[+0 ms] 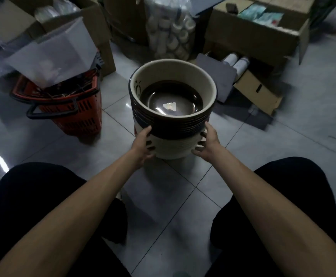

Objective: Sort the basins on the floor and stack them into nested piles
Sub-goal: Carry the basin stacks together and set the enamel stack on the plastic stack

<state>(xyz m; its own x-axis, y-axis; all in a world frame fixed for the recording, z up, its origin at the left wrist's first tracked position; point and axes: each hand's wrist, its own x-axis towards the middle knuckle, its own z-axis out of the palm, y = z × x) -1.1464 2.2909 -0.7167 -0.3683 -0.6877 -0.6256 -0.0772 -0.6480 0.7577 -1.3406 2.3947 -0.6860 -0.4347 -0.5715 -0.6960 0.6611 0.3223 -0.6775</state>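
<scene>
Head view, looking down between two knees in black trousers at a tiled floor (163,196). Far left of the stack of basins (173,126) stands a red shopping basket (73,114) with a black handle. A pale sheet (57,52) lies across the top of the basket, and an open cardboard box (19,19) stands behind it.

The left hand (143,144) grips the lower left side of the stack, thumb on the near face and fingers wrapped round the wall. The stack sits straight ahead, midway between the knees. It is a nested pile with cream rims at the bottom, dark brown ribbed rims above, and a cream-walled basin on top whose glossy dark bottom shows a bright reflection. Whether its base touches the floor or is held just above it cannot be told.

Directly behind the stack, a clear bag of pale rolls (171,33) leans among the boxes.

The right hand (207,142) grips the lower right side of the stack, opposite the left hand, with its fingers curled round the cream rims.

Right of the stack and behind it lies a grey flat pad (217,76). Beside the pad are white cylinders (235,62) and a tipped cardboard carton (259,90), below a larger open box (263,31). The surroundings are blurred.
</scene>
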